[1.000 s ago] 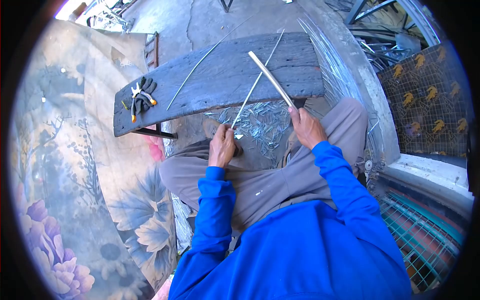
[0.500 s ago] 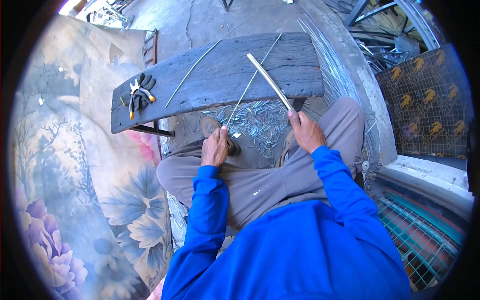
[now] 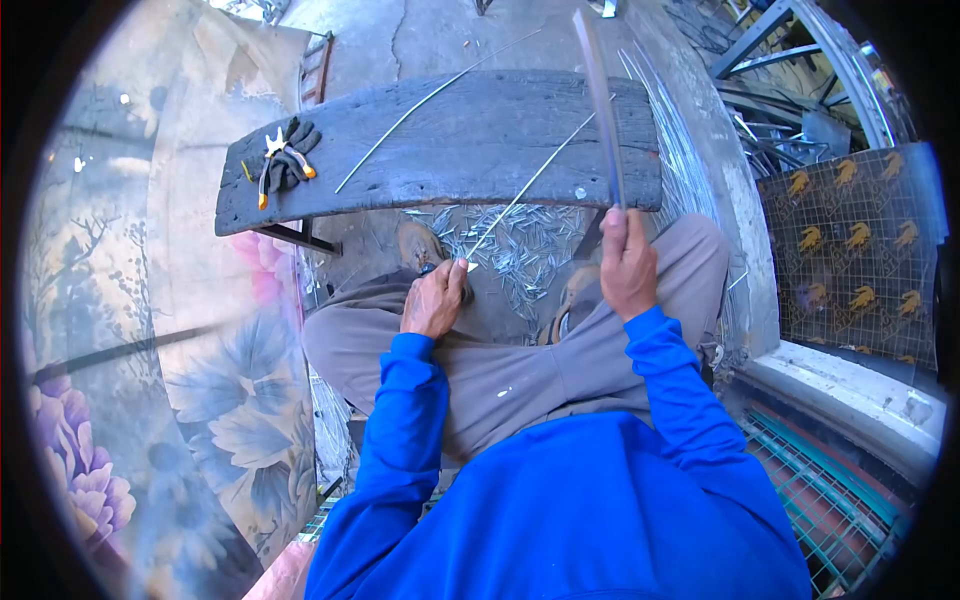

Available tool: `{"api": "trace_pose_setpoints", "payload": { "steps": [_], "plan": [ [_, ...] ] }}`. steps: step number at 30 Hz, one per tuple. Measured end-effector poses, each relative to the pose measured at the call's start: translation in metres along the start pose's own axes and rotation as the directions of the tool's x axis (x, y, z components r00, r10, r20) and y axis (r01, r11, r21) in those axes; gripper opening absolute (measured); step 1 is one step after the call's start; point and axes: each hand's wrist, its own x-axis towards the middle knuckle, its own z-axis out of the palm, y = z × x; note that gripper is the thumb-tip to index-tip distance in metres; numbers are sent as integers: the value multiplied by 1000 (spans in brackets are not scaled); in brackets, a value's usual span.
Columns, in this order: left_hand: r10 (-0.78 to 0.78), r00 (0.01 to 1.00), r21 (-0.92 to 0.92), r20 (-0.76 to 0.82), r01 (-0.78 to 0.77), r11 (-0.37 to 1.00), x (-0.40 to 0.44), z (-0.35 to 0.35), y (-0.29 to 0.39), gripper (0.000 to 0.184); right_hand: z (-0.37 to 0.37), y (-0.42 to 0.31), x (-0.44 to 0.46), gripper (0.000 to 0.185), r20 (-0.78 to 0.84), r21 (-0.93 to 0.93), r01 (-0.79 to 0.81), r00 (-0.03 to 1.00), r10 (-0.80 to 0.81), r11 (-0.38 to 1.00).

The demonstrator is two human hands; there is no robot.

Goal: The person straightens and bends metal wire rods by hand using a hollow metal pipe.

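My left hand [image 3: 434, 300] is closed on the near end of a thin rod [image 3: 530, 185], which slants up and right over the dark wooden bench [image 3: 440, 150]. My right hand [image 3: 629, 268] grips the lower end of a long metal bar [image 3: 603, 120]. The bar points up and away, its far part blurred, and crosses in front of the bench near the rod's far end. Another thin rod [image 3: 400, 120] lies on the bench to the left, apart from both hands.
Black gloves [image 3: 291, 165] with orange-handled pliers [image 3: 275, 142] lie at the bench's left end. Cut metal pieces [image 3: 515, 250] litter the floor below it. Long thin rods [image 3: 685, 150] lie at right, near a patterned board [image 3: 850, 250]. Floral sheeting [image 3: 240, 400] covers the left.
My right hand has swung the bar from a leftward slant to nearly upright in view. The rod in my left hand now slants lower and farther right. The view has shifted slightly.
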Motion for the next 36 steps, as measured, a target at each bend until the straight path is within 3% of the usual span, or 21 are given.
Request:
{"api": "trace_pose_setpoints", "payload": {
  "steps": [2, 6, 8, 11, 12, 14, 17, 21, 23, 24, 26, 30, 32, 36],
  "plan": [
    [10, 1000, 4, -11, -10, 1000, 3, 3, -7, 41, 11, 45, -5, 45, 197, -388, -114, 959, 203, 914],
    [75, 996, 30, -52, -73, 997, -1, 2, 2, 39, 5, 43, -6, 45, 288, -371, -140, 923, 257, 918],
    [104, 993, 61, -48, -101, 993, -4, 1, 2, 38, 2, 17, -8, 50, 176, -178, -92, 977, 124, 980],
    [28, 998, 19, -48, -27, 999, -3, 6, -6, 36, 0, 14, -13, 49, 76, -137, -16, 997, 26, 990],
    [18, 999, 27, -43, -17, 999, -3, 6, -7, 36, 0, 23, -11, 49, 71, -136, -17, 997, 27, 991],
    [23, 999, 34, -41, -22, 999, -1, 5, -2, 37, 2, 50, -2, 43, 256, -382, -94, 945, 203, 919],
    [46, 998, 17, -50, -45, 999, -6, 3, 3, 39, 1, 29, 0, 44, 159, -241, -53, 983, 93, 969],
    [-65, 997, -17, -28, 65, 998, -3, 2, 1, 44, 4, 26, -12, 47, 117, -181, -58, 990, 80, 982],
    [-68, 998, -13, -17, 67, 998, -2, 1, 4, 46, 9, 61, -7, 45, 311, -415, -6, 939, 148, 910],
    [-60, 998, -26, -27, 60, 998, -1, 1, 5, 47, 7, 53, -4, 45, 297, -414, -10, 944, 146, 910],
    [-67, 997, -42, -30, 66, 997, -4, 2, 4, 48, -1, 29, -6, 45, 226, -273, -94, 961, 158, 957],
    [-106, 994, -62, 6, 106, 992, -2, 0, 3, 50, -4, 31, -13, 45, 125, -146, -41, 990, 59, 988],
    [-111, 993, -61, 25, 112, 992, 0, -4, 4, 50, -3, 55, -5, 44, 359, -385, 53, 928, 97, 922],
    [-76, 996, 10, 41, 76, 997, 17, -30, -9, 54, -11, 16, -2, 46, 322, -272, -104, 927, 192, 957]
  ]
}}
